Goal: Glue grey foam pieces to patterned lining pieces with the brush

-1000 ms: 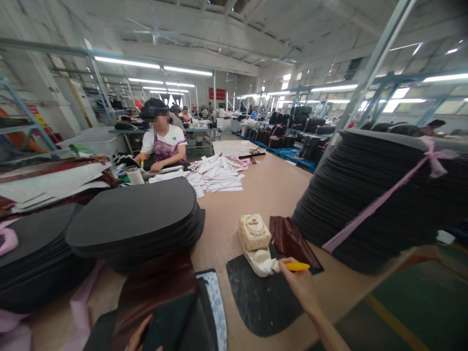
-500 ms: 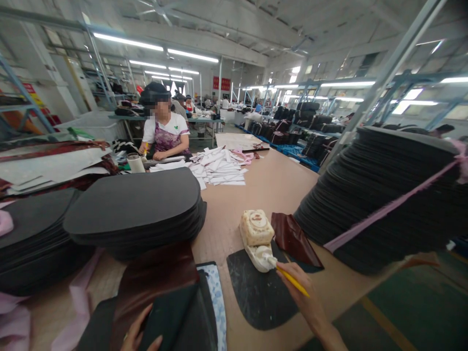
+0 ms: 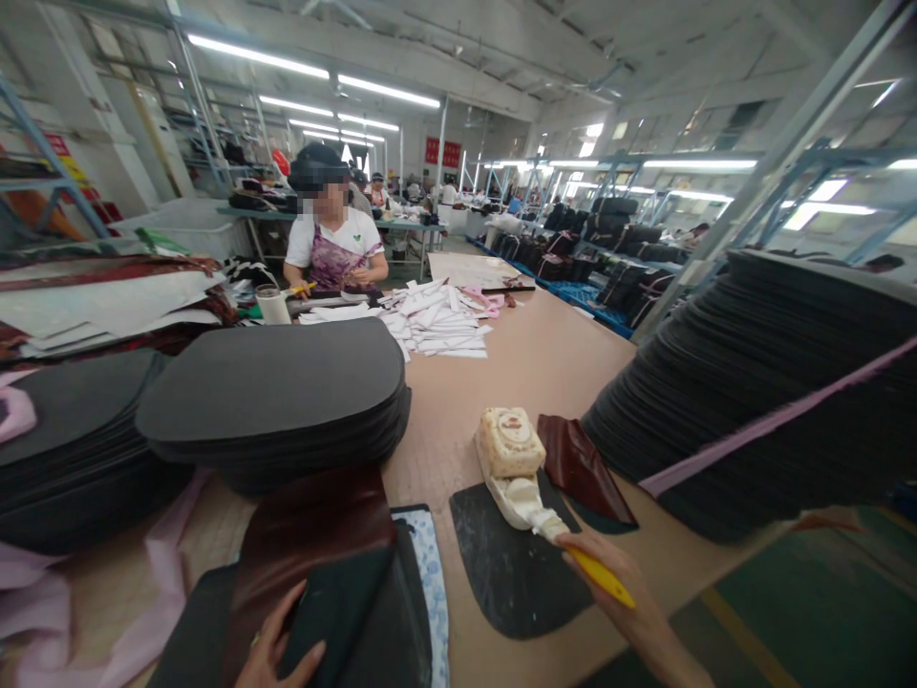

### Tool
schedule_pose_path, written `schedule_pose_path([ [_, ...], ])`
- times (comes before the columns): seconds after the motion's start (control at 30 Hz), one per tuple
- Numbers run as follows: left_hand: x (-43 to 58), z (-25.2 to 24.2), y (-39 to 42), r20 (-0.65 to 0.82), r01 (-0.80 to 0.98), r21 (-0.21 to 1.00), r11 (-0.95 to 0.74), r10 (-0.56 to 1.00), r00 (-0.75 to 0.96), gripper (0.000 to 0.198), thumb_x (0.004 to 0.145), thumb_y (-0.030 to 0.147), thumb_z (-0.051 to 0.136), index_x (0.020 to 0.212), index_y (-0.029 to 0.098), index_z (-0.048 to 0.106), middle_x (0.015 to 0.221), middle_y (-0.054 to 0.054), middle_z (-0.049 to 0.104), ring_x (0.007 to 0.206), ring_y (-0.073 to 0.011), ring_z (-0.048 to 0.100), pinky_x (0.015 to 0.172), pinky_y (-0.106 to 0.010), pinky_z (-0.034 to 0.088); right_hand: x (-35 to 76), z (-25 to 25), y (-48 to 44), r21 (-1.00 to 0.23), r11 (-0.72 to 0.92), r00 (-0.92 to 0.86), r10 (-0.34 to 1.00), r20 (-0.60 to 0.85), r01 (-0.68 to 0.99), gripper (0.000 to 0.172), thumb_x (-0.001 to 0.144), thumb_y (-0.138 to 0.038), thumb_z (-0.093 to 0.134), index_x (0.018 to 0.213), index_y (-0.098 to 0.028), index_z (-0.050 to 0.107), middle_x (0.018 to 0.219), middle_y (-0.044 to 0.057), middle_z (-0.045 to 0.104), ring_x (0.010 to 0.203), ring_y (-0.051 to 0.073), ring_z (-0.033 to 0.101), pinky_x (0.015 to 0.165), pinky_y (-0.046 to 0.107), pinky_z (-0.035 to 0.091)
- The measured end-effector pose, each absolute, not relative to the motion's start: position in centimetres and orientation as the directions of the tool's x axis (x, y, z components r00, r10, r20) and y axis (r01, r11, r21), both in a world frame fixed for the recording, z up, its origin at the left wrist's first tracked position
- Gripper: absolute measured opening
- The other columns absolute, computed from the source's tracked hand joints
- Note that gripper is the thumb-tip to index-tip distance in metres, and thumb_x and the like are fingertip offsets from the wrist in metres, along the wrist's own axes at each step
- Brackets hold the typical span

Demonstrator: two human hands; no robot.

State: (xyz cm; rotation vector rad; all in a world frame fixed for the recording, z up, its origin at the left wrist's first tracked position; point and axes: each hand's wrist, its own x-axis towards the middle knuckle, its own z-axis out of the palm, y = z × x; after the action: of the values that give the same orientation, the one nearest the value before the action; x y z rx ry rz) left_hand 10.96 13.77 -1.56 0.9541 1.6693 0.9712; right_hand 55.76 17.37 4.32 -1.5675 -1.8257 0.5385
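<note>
My right hand point(image 3: 627, 607) is closed round a yellow-handled brush point(image 3: 600, 578) whose white glue-laden tip point(image 3: 545, 522) rests at the lip of an open glue tub point(image 3: 510, 478). The tub stands on a dark flat piece point(image 3: 512, 583) on the table. My left hand point(image 3: 276, 650) lies at the bottom edge, fingers pressed on a dark piece point(image 3: 336, 612) that sits over a brown leather piece point(image 3: 308, 535).
Tall stacks of dark oval pieces stand at left point(image 3: 279, 392) and right point(image 3: 759, 382), the right one tied with pink ribbon. A brown leather scrap point(image 3: 577, 463) lies by the tub. Across the tan table point(image 3: 544, 358) a seated person point(image 3: 330, 244) works beside white paper strips point(image 3: 430, 330).
The brush tip has drawn back from inside the tub toward its near lip and the handle now slants down to the right. My view has shifted slightly.
</note>
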Motion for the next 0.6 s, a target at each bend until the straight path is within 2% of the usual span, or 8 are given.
schedule_pose_path([
  [0.17, 11.2, -1.2, 13.8, -0.343, 0.155, 0.911, 0.383, 0.91, -0.234, 0.087, 0.053, 0.059, 0.068, 0.124, 0.019, 0.038, 0.137, -0.011, 0.04, 0.123, -0.0318, 0.042, 0.108, -0.044, 0.028, 54.5, 4.2, 18.0, -0.783, 0.058, 0.169, 0.964, 0.205, 0.619, 0.025, 0.076, -0.041, 0.061, 0.089, -0.02, 0.067, 0.091, 0.007, 0.066, 0.089, 0.022, 0.062, 0.081, 0.031, 0.048],
  [0.4, 11.0, -1.8, 13.8, -0.262, 0.216, 0.923, 0.317, 0.932, -0.251, 0.081, 0.055, 0.056, 0.067, 0.12, 0.015, 0.042, 0.135, -0.014, 0.043, 0.128, -0.032, 0.035, 0.11, -0.046, 0.023, 53.9, 2.2, 17.9, -0.814, 0.016, 0.245, 0.95, 0.194, 0.581, 0.033, 0.077, -0.046, 0.058, 0.089, -0.017, 0.067, 0.091, 0.01, 0.068, 0.089, 0.024, 0.063, 0.074, 0.03, 0.052],
  [0.6, 11.3, -1.2, 13.9, -0.28, 0.196, 0.921, 0.336, 0.923, -0.265, 0.082, 0.052, 0.054, 0.068, 0.119, 0.014, 0.044, 0.133, -0.015, 0.045, 0.127, -0.0327, 0.036, 0.109, -0.046, 0.025, 54.7, 2.7, 16.2, -0.805, -0.008, 0.264, 0.946, 0.186, 0.593, 0.031, 0.077, -0.044, 0.058, 0.089, -0.018, 0.068, 0.092, 0.01, 0.068, 0.089, 0.024, 0.064, 0.074, 0.03, 0.053],
])
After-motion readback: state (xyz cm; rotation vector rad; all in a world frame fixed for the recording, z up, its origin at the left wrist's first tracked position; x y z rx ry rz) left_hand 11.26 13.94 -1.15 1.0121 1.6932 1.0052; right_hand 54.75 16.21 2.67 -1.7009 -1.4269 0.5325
